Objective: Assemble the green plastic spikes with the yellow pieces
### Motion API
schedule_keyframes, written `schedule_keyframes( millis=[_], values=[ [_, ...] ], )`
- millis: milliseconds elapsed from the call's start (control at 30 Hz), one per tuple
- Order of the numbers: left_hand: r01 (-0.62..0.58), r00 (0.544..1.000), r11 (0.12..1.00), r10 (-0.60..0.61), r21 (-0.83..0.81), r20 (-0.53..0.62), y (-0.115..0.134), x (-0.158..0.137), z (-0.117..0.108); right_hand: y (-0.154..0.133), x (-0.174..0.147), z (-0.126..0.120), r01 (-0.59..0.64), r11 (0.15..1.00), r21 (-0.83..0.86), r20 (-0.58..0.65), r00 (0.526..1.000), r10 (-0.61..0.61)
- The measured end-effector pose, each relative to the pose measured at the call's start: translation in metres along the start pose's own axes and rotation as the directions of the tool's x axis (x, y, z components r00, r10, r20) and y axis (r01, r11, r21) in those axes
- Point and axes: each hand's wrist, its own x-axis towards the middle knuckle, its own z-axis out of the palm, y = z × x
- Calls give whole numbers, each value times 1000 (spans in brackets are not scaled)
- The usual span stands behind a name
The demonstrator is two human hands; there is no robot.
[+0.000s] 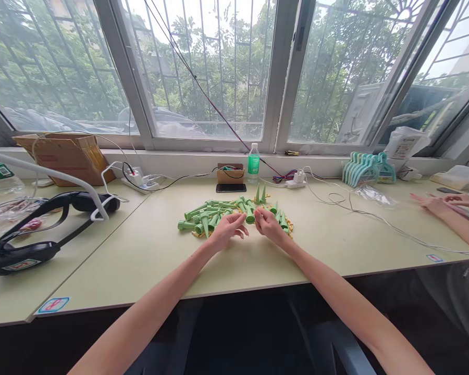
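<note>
My left hand [230, 229] and my right hand [270, 225] are close together above the table, with a small gap between their fingertips. The left thumb and index finger pinch together while the other fingers curl loosely; anything between them is too small to name. My right hand is closed too, its fingers pressed together, and what they hold is hidden. A green hollow plastic spike [250, 215] shows its round open end in the gap. Behind and left of the hands lies a pile of green plastic spikes [205, 221]. Two pointed green spikes [260, 194] stand upright. Small yellow pieces [289, 227] lie among them.
Behind the pile are a black phone [231, 188], a small cardboard box [230, 174] and a bottle with green label [254, 162]. A black headset [42, 229] lies left. White cables [359, 211] and green hangers [361, 169] are right, near another person's hands [437, 204].
</note>
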Motion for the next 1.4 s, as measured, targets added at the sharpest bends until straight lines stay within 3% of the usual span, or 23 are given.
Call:
schedule_keyframes(
  millis=[500, 1000, 1400],
  values=[
    [-50, 997, 990, 58, 132, -59, 2, -3, 4, 0, 1, -1, -22, 999, 25, -7, 1000, 22],
    [-153, 986, 959, 165, 239, -30, -5, -1, 3, 2, 1, -2, -73, 997, 32, -44, 996, 74],
    [-144, 986, 946, 163, 290, -40, -4, -2, 6, 5, 2, -2, -77, 997, 4, -58, 995, 77]
  ],
)
